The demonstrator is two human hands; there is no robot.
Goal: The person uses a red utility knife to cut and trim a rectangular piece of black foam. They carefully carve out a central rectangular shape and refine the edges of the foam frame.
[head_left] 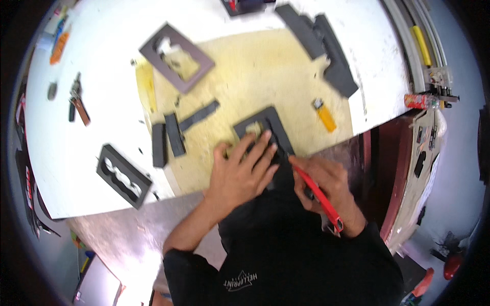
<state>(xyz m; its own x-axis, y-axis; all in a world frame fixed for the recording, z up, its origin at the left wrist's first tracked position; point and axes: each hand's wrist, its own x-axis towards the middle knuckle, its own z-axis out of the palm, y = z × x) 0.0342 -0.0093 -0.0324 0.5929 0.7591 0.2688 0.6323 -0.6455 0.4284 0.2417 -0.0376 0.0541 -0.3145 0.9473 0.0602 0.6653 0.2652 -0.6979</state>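
A dark grey foam block (278, 120) with a cut-out in it lies near the front edge of the table. My left hand (242, 166) rests on it, fingers spread and pressing down across the cut-out. My right hand (329, 181) is closed around a long red utility knife (319, 194), just to the right of the block's near corner. The knife's handle slants down toward my body, and its blade cannot be made out. The block's near part is hidden by my left hand.
A yellowish cutting board (245, 66) covers the table's middle. On and around it lie a purplish-grey foam frame (201, 71), a black foam frame (107, 176), dark foam strips (176, 135), larger foam offcuts (337, 71) and a yellow lighter (325, 117). A folding tool (77, 102) sits at left.
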